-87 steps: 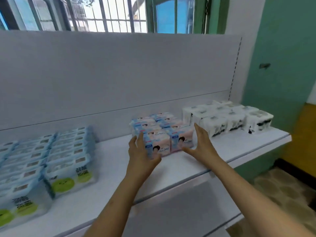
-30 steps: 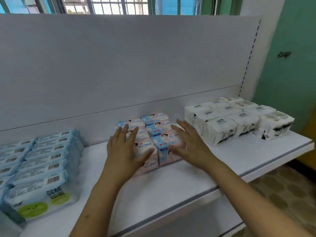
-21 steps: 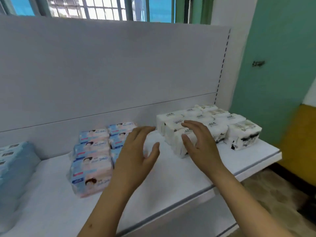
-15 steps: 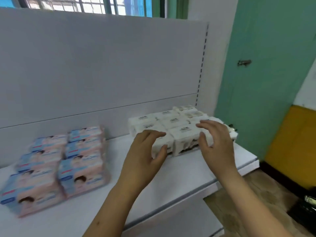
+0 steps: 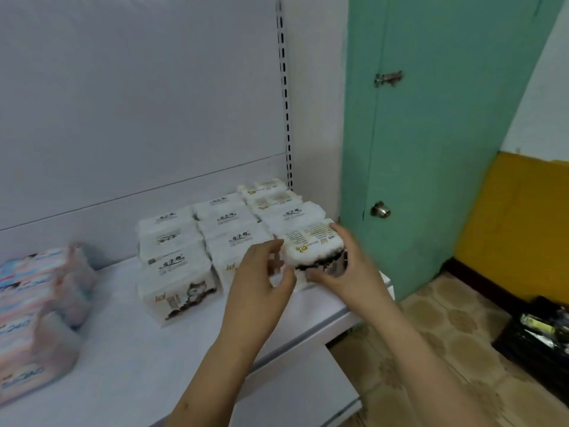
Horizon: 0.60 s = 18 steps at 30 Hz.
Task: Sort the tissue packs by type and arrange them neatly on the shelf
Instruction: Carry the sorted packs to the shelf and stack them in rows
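both hands have slid rightward off the pink packs [image 5: 37, 306] to the white block's end. head view: the right hand [image 5: 348, 269] curls round the front-right white pack [image 5: 311, 248], thumb under its front; the left hand [image 5: 261, 282] sits just left of it with fingers loosely bent, touching its edge — likely squaring a pack lying turned from its neighbours. palms hide that pack's lower face, and the shelf [image 5: 129, 359] corner beyond the grip is covered — blur smears the print.
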### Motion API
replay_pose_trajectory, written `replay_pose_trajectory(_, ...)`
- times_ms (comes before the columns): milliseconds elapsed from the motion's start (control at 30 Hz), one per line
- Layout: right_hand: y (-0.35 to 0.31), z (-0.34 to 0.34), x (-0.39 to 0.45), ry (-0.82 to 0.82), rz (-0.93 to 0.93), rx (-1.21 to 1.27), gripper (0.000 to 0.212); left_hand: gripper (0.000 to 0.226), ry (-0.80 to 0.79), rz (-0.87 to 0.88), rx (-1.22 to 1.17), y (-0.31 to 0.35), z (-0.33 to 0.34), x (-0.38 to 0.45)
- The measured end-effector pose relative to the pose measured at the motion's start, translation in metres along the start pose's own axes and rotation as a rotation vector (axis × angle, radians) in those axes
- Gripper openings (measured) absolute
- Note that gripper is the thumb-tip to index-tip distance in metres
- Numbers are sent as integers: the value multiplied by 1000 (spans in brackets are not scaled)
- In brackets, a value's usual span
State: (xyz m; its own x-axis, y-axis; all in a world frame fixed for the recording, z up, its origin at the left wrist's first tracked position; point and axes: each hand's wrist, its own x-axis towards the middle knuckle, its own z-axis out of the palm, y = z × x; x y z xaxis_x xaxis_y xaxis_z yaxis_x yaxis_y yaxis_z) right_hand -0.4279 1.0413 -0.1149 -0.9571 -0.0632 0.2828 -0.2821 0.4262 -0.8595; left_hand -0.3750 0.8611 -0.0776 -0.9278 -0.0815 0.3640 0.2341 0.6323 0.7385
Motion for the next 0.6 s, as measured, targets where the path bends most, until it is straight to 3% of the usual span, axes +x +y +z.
replay_pose_trajectory(167, -4, -11, -10, 31, 32, 36, 70, 49, -41, -93, -119, 1, 15, -15)
replay_pose_trajectory(300, -21, -10, -26, 4, 170, 498, 48, 69, 45, 53, -254, 15, 10, -17)
replay_pose_trajectory(400, -32, 2, -36, -93, 234, 693, 42, 101, 82, -27, -459, 23, 12, -10)
replay_pose_trajectory(500, -42, -1, -42, -101, 199, 453, 42, 95, 138, -124, -545, 18, 6, -6)
replay_pose_trajectory(600, -49, -25, -43, 12, -39, 140, 56, 75, 119, 6, -385, 12, -4, -2)
